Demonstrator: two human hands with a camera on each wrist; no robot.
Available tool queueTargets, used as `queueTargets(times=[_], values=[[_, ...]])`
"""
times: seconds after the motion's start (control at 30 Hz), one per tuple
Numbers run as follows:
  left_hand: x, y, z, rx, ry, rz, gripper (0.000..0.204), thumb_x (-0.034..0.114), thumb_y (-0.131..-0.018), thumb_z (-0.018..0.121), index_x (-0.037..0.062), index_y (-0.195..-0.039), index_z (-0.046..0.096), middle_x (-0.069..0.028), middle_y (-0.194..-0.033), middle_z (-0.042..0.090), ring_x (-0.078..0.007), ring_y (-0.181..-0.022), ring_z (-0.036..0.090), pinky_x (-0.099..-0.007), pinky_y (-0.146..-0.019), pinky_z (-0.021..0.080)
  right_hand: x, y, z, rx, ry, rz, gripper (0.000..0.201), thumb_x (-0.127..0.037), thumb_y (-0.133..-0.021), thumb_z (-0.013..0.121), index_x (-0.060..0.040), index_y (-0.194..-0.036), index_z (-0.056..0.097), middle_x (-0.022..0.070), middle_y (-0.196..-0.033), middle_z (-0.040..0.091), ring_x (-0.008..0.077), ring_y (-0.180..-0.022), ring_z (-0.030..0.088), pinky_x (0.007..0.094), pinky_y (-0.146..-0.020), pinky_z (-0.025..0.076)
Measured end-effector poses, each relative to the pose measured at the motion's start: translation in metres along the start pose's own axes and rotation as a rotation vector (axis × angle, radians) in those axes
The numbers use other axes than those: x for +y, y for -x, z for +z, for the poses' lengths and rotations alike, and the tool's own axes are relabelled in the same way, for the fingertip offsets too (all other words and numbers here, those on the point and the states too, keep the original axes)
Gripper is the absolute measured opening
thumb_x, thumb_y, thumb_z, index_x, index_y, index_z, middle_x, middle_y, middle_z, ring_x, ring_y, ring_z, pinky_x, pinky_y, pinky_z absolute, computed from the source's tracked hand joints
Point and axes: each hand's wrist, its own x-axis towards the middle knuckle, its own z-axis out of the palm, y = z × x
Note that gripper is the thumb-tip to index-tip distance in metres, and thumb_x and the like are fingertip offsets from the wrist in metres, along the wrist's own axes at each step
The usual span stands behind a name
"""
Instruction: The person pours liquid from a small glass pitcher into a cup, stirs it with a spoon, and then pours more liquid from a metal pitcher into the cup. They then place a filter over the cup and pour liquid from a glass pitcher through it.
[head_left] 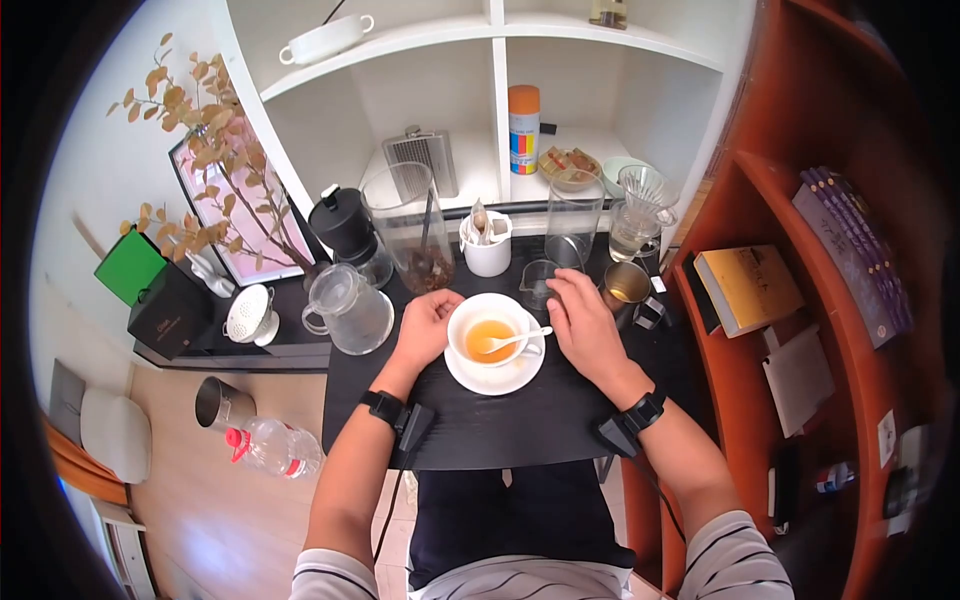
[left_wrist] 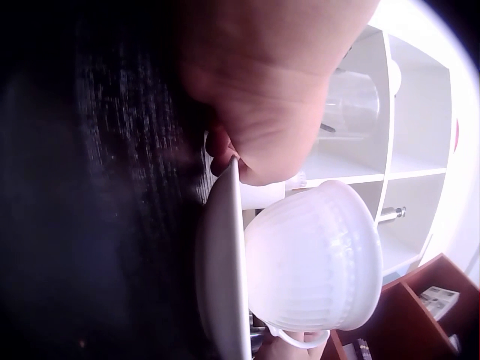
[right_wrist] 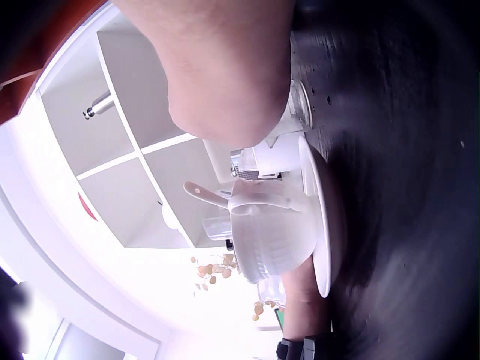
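Note:
A white cup (head_left: 458, 328) of amber liquid stands on a white saucer (head_left: 484, 383) on the black table. A white spoon (head_left: 524, 338) leans in the cup, its handle over the rim beside the cup's handle. My left hand (head_left: 428, 325) pinches the saucer's left rim, fingertips reaching beneath it in the left wrist view. My right hand (head_left: 590, 335) is to the right of the cup, fingers fairly straight and close to a small glass pitcher (head_left: 535, 285). In the right wrist view, the palm hides those fingers.
Behind the cup stand a white tea-bag holder (head_left: 487, 258), a tall glass vase (head_left: 405, 225) and a metal cup (head_left: 625, 283). A lidded glass jug (head_left: 350, 312) is at the left. A red-brown bookshelf (head_left: 735, 350) borders the table's right side. A plastic bottle (head_left: 275, 447) is on the floor.

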Motion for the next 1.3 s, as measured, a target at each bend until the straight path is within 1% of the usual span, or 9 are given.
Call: queueTargets(times=[0.03, 0.17, 0.53, 0.67, 0.83, 0.97, 1.1, 1.23, 1.3], values=[[0.002, 0.001, 0.000, -0.001, -0.003, -0.012, 0.015, 0.014, -0.096, 0.075, -0.0015, -0.098, 0.076, -0.0001, -0.079, 0.073, -0.0029, -0.071, 0.062, -0.0229, -0.065, 0.051, 0.000, 0.001, 0.000, -0.029, -0.003, 0.025, 0.029, -0.008, -0.099, 0.067, 0.0021, -0.126, 0.063, 0.0203, -0.136, 0.060, 0.0389, -0.122, 0.063, 0.0447, -0.103, 0.053], [0.000, 0.000, 0.001, 0.003, 0.011, -0.023, 0.016, 0.014, -0.095, 0.076, -0.0015, -0.099, 0.076, -0.0002, -0.080, 0.073, -0.0028, -0.071, 0.062, -0.0223, -0.066, 0.051, 0.003, 0.003, 0.000, -0.032, 0.000, 0.043, 0.033, -0.009, -0.097, 0.069, 0.0022, -0.128, 0.062, 0.0205, -0.139, 0.059, 0.0394, -0.125, 0.062, 0.0445, -0.104, 0.053], [0.005, 0.000, 0.001, -0.014, 0.031, -0.049, 0.015, 0.012, -0.095, 0.077, -0.0025, -0.098, 0.076, -0.0010, -0.082, 0.074, -0.0031, -0.073, 0.064, -0.0220, -0.067, 0.051, 0.004, 0.006, 0.002, -0.042, 0.044, 0.056, 0.042, -0.010, -0.094, 0.073, 0.0017, -0.132, 0.060, 0.0221, -0.142, 0.054, 0.0408, -0.126, 0.060, 0.0452, -0.104, 0.053], [0.002, -0.002, 0.001, -0.006, 0.043, -0.033, 0.013, 0.008, -0.092, 0.080, -0.0027, -0.099, 0.076, -0.0008, -0.083, 0.075, -0.0032, -0.074, 0.065, -0.0215, -0.067, 0.051, 0.005, 0.008, 0.004, -0.077, 0.065, 0.085, 0.045, -0.011, -0.094, 0.074, 0.0008, -0.135, 0.058, 0.0219, -0.139, 0.054, 0.0409, -0.124, 0.060, 0.0449, -0.102, 0.054], [-0.002, -0.003, 0.000, -0.001, 0.006, -0.040, 0.014, 0.009, -0.092, 0.079, -0.0027, -0.099, 0.077, -0.0015, -0.082, 0.075, -0.0032, -0.073, 0.064, -0.0223, -0.067, 0.051, 0.006, 0.010, 0.004, -0.083, 0.050, 0.115, 0.048, -0.010, -0.093, 0.074, 0.0008, -0.137, 0.056, 0.0212, -0.135, 0.054, 0.0407, -0.121, 0.061, 0.0442, -0.101, 0.054], [-0.003, -0.003, 0.001, 0.005, 0.042, -0.056, 0.014, 0.008, -0.091, 0.079, -0.0026, -0.099, 0.077, -0.0017, -0.083, 0.076, -0.0032, -0.073, 0.064, -0.0222, -0.067, 0.051, 0.005, 0.008, 0.001, -0.136, 0.059, 0.163, 0.052, -0.011, -0.094, 0.073, 0.0006, -0.141, 0.053, 0.0209, -0.125, 0.058, 0.0402, -0.113, 0.064, 0.0450, -0.093, 0.056], [-0.006, -0.002, 0.000, 0.009, 0.010, -0.025, 0.011, 0.006, -0.093, 0.078, -0.0027, -0.099, 0.077, 0.0017, -0.080, 0.072, -0.0022, -0.071, 0.059, -0.0216, -0.066, 0.049, 0.002, 0.009, 0.000, -0.201, 0.077, 0.216, 0.054, -0.013, -0.096, 0.071, -0.0005, -0.143, 0.048, 0.0221, -0.117, 0.062, 0.0417, -0.105, 0.068, 0.0472, -0.085, 0.057], [-0.001, -0.001, 0.000, 0.021, -0.008, -0.036, 0.010, 0.005, -0.093, 0.077, -0.0027, -0.099, 0.077, 0.0042, -0.079, 0.069, -0.0016, -0.070, 0.056, -0.0210, -0.066, 0.048, 0.007, 0.010, 0.005, -0.166, 0.081, 0.228, 0.048, -0.015, -0.097, 0.070, -0.0013, -0.138, 0.048, 0.0215, -0.110, 0.065, 0.0402, -0.099, 0.071, 0.0476, -0.082, 0.059], [0.002, 0.001, 0.000, 0.029, 0.003, -0.047, 0.009, 0.004, -0.094, 0.076, -0.0023, -0.099, 0.077, 0.0048, -0.078, 0.068, -0.0015, -0.069, 0.056, -0.0207, -0.065, 0.047, 0.007, 0.010, 0.007, -0.138, 0.018, 0.256, 0.043, -0.015, -0.098, 0.069, -0.0012, -0.133, 0.048, 0.0234, -0.110, 0.068, 0.0419, -0.096, 0.072, 0.0491, -0.080, 0.059]])
